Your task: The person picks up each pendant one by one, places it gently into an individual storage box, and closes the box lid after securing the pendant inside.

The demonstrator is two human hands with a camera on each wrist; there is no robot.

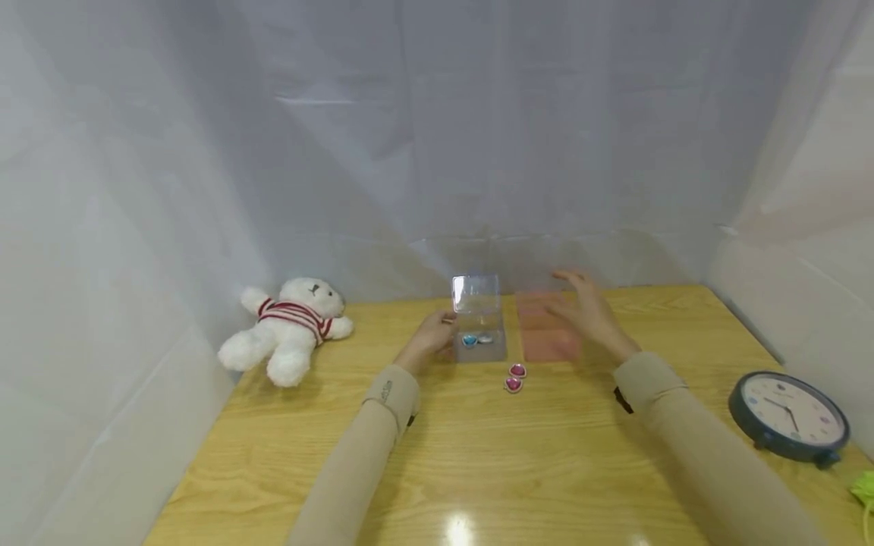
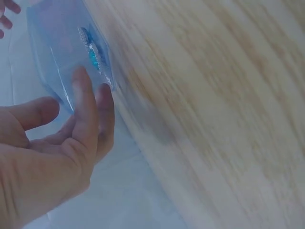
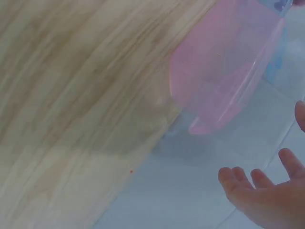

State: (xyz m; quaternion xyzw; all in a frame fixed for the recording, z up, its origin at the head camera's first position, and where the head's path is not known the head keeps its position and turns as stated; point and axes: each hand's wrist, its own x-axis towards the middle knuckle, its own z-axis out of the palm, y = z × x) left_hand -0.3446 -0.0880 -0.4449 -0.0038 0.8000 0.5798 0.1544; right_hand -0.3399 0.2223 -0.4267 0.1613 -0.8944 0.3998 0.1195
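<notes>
A clear bluish plastic box (image 1: 480, 353) stands at the table's back with its lid (image 1: 476, 294) raised. Inside lie a blue gem-like piece (image 1: 469, 341) and a silvery one (image 1: 485, 339). My left hand (image 1: 434, 334) is at the box's left side, fingers loosely bent; in the left wrist view its fingertips (image 2: 81, 76) overlap the box wall, and contact is uncertain. A translucent pink box (image 1: 548, 334) sits just to the right. Over its right edge hovers my right hand (image 1: 587, 315), fingers spread and holding nothing. Two pink-red gem pieces (image 1: 517, 370) lie in front, between the boxes.
A white plush bear (image 1: 293, 326) in a red-striped top lies at the left. At the right edge is a round dark-rimmed clock (image 1: 788, 415), with a yellow-green item (image 1: 866, 485) partly visible below it. Pale sheeting (image 1: 437, 152) encloses the wooden table (image 1: 478, 462).
</notes>
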